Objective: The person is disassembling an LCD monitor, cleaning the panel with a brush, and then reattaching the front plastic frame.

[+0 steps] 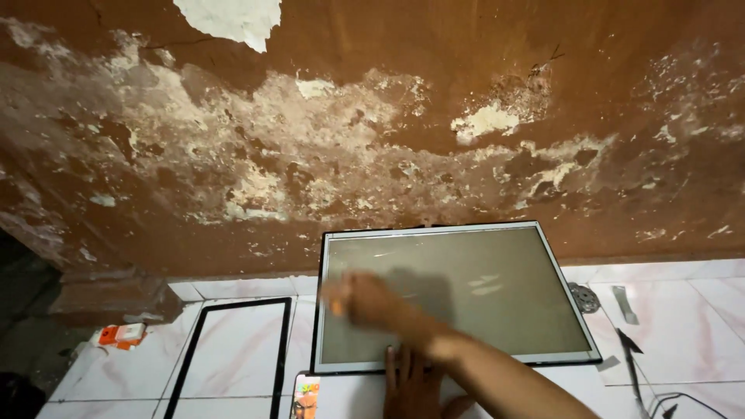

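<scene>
The person's right hand (363, 299), blurred so that its grip cannot be told, lies over the left part of a flat grey screen panel (466, 291) on the pale tiled floor (683, 310) against a peeling brown wall (372, 140). The left hand (410, 380) rests flat with fingers spread at the panel's near edge, and a black frame (229, 353) lies just to the panel's left.

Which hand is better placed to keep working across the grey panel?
Probably the right hand: it's over the grey flat rectangular screen panel, motion-blurred. The left hand lies flat at the panel's near edge, seemingly steadying it.
</scene>
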